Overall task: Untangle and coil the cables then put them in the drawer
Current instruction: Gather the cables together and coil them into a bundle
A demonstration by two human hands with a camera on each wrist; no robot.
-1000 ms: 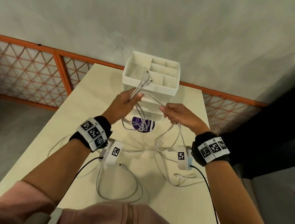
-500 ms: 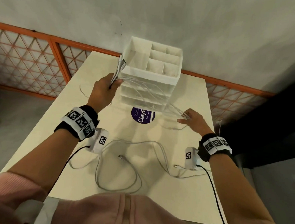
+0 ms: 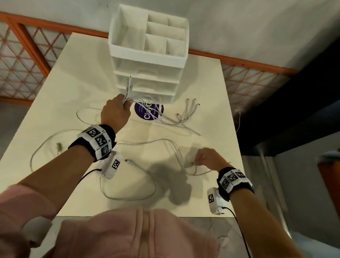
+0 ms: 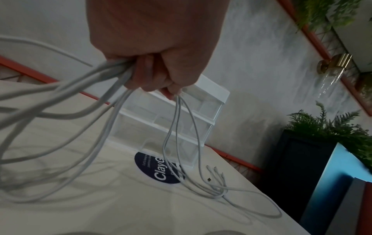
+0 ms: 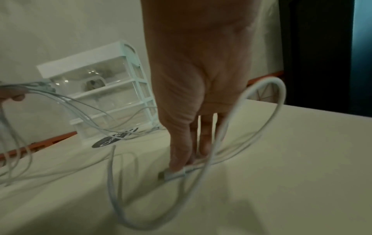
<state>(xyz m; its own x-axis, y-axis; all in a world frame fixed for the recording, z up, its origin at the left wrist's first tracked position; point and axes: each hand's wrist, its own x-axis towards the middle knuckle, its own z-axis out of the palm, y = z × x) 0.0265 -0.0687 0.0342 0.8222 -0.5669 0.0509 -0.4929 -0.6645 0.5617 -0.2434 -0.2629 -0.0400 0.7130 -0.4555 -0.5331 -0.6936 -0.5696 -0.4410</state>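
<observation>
**Left hand holds the bundle high; right hand drops onto a loose plug**

Head view: the left hand [image 3: 115, 114] is fisted round a bunch of white cables [image 3: 127, 94] just in front of the drawer unit [image 3: 147, 55], their ends sticking up past the knuckles and the strands trailing down across the purple sticker [image 3: 148, 112] to a fan of plugs [image 3: 189, 106] on the table [image 3: 70, 81]. The right hand [image 3: 206, 158] is low at the near right of the table, fingertips down on a separate cable's plug [image 3: 192, 163]. That cable runs away from the hand toward the left and loops back near the body.

Left wrist view: the left-hand fingers [image 4: 149, 76] are curled tight on the bundle; thick strands leave to the left, thin ones hang straight down to the table. The drawers look closed from here.

Right wrist view: the right thumb and fingers [image 5: 181, 152] point straight down and touch the connector [image 5: 173, 174], which lies flat, its long axis running left to right under the fingertips. Whether they already pinch it or only press on it I cannot tell. A stiff loop of its cable [image 5: 277, 101] arches up beside the hand.

The right hand is plainly the nearer one to this plug; lifting it likely means closing across the connector's narrow sides.
</observation>
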